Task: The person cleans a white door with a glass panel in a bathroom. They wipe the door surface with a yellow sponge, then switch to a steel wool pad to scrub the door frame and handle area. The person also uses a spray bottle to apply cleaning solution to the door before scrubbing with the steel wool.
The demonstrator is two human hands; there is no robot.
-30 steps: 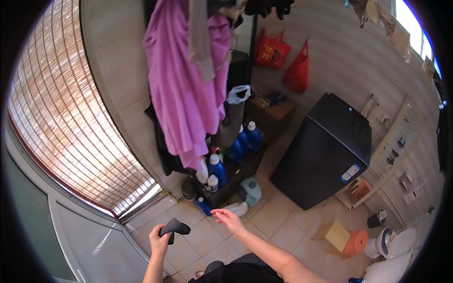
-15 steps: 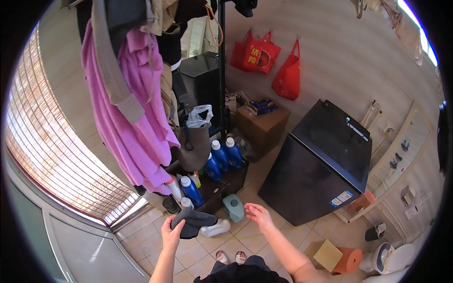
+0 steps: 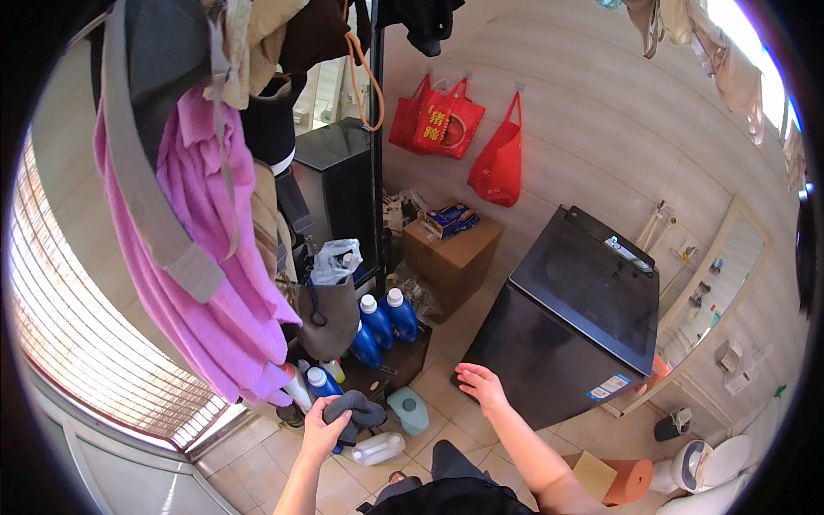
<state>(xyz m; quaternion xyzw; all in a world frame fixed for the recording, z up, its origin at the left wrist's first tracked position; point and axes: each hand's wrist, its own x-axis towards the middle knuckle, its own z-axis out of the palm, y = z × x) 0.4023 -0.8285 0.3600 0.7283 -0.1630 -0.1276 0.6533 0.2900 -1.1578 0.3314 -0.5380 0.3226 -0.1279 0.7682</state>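
Note:
My left hand (image 3: 324, 427) is closed on a bunched dark grey cloth (image 3: 356, 412), whose exact kind I cannot make out. It hangs in front of the blue bottle (image 3: 323, 383) and a low dark brown cabinet (image 3: 399, 371). My right hand (image 3: 482, 386) is held out with nothing in it, fingers stretched. It appears in front of the lower left side of the black top-loading washing machine (image 3: 549, 343), whose lid is down; whether it touches the machine I cannot tell. Below the cloth a white jug (image 3: 378, 448) lies on the tiles, beside a grey-green jug (image 3: 408, 410).
A pink towel (image 3: 202, 283) and other clothes hang at left. Several blue bottles (image 3: 400, 314) stand on the cabinet. Behind are a cardboard box (image 3: 459, 257) and red bags (image 3: 498, 163) on the wall. A mirror (image 3: 721, 275), a bin (image 3: 672, 427) and a toilet (image 3: 725, 459) are at right.
My view has shifted, and I have come closer to the washing machine. The grey cloth has stayed in my left hand, now more bunched. My right hand has reached toward the machine's side.

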